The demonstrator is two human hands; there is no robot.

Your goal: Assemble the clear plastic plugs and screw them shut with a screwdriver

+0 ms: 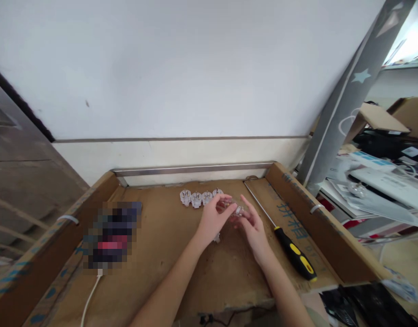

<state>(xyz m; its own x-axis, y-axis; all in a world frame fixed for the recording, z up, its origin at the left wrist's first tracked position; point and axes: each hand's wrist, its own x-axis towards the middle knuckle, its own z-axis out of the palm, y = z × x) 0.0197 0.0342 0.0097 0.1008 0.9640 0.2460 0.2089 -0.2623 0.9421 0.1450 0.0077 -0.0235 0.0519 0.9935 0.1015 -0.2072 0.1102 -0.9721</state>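
Cardbd tray (161, 263): raised side walls (319, 229), metal bar (195, 170) at far edge; flat floor runs betw. L hand (213, 217) & pixelated item (113, 236). Clear plastic pc (239, 210): betw. L hand & R hand (252, 222), both w/ fingers curled, part-closed on it. Just beyond: wht pronged plugs (196, 200), rowed. To R: screwdriver (293, 254), blk/yel grip, metal shaft.

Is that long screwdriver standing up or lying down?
Lying down: the screwdriver stretches its whole length along the cardboard.
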